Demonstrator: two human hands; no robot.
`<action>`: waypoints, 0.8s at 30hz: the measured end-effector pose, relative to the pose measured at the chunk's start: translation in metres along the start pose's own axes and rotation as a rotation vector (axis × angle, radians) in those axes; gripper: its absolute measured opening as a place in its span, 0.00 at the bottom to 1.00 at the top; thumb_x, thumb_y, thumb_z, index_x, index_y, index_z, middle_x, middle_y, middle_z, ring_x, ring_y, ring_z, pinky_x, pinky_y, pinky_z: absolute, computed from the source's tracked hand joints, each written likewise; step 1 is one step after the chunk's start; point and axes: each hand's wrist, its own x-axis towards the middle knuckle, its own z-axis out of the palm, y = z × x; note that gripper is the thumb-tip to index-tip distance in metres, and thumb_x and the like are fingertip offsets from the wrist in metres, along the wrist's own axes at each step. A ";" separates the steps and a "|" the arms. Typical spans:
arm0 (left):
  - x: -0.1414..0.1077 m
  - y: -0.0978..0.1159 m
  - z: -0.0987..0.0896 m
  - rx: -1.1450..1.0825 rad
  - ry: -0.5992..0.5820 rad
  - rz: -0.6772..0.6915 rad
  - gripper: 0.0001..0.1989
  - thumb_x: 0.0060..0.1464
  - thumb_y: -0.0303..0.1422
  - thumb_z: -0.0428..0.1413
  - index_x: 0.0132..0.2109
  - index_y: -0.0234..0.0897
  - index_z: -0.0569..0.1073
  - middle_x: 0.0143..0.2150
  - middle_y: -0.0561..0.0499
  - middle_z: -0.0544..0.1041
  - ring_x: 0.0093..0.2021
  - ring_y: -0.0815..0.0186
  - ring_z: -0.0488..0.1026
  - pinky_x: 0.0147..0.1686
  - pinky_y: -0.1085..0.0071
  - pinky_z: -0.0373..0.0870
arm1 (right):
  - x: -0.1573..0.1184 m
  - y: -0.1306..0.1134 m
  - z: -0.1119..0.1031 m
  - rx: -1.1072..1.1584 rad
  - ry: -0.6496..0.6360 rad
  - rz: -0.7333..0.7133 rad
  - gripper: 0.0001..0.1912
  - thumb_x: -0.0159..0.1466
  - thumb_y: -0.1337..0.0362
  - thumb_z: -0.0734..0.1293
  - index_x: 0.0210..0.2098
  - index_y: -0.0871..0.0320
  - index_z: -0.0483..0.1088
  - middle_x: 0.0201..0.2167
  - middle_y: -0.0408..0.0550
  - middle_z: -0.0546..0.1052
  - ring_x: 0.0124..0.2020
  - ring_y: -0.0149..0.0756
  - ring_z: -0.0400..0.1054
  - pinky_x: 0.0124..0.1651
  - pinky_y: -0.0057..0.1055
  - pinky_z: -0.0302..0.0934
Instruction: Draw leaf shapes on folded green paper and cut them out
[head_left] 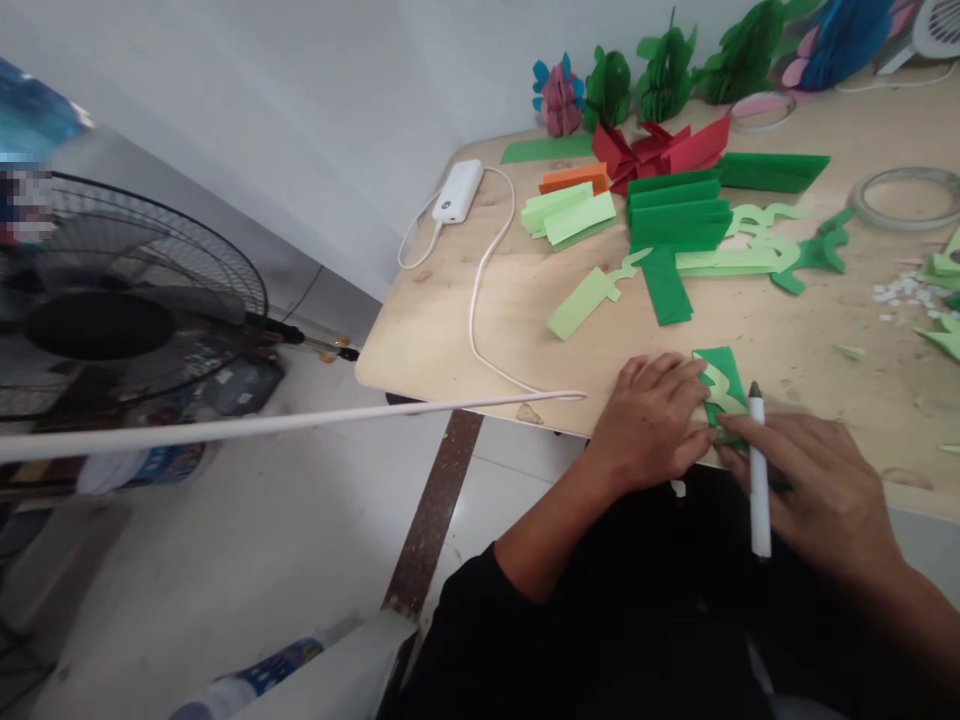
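Note:
My left hand [652, 425] rests at the table's front edge, its fingers pressing on a folded dark green paper [724, 360]. Over that paper lies a pale green curvy paper cutout [718, 383], partly hidden by my fingers. In my right hand [832, 495] is a white pen [760, 490], held upright between the fingers with its dark tip up and away from the paper. The right fingertips also touch the lower edge of the papers. Just beyond lie a dark green folded strip [667, 287] and a pale green part-cut strip [585, 300].
Behind are folded dark green papers [675, 210], red papers [660, 155], pale green papers [577, 212] and tape rolls [870, 205]. Paper figures [664, 80] line the wall. A white cable [480, 290] from a power bank [459, 190] crosses the left side. A fan [105, 320] stands left.

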 end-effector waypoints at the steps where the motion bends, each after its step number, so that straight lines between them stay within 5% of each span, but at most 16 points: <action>1: 0.000 0.000 0.000 0.001 0.000 0.000 0.18 0.63 0.39 0.51 0.55 0.35 0.72 0.67 0.45 0.67 0.70 0.57 0.57 0.68 0.55 0.51 | -0.001 0.001 0.000 0.004 0.004 0.003 0.13 0.63 0.66 0.68 0.48 0.56 0.72 0.34 0.49 0.80 0.38 0.42 0.73 0.40 0.36 0.60; 10: 0.001 0.000 0.001 0.005 -0.011 -0.004 0.18 0.64 0.40 0.50 0.56 0.36 0.72 0.67 0.45 0.67 0.70 0.57 0.56 0.69 0.54 0.51 | -0.007 0.011 -0.002 -0.034 0.028 0.077 0.19 0.63 0.64 0.68 0.54 0.54 0.71 0.35 0.49 0.80 0.38 0.43 0.73 0.41 0.37 0.61; 24: 0.001 0.000 -0.001 -0.001 -0.005 -0.008 0.18 0.64 0.39 0.50 0.56 0.35 0.71 0.67 0.45 0.67 0.70 0.57 0.56 0.69 0.55 0.50 | -0.005 0.008 -0.001 -0.057 0.050 0.081 0.15 0.62 0.66 0.69 0.49 0.56 0.71 0.34 0.49 0.78 0.37 0.43 0.72 0.39 0.36 0.61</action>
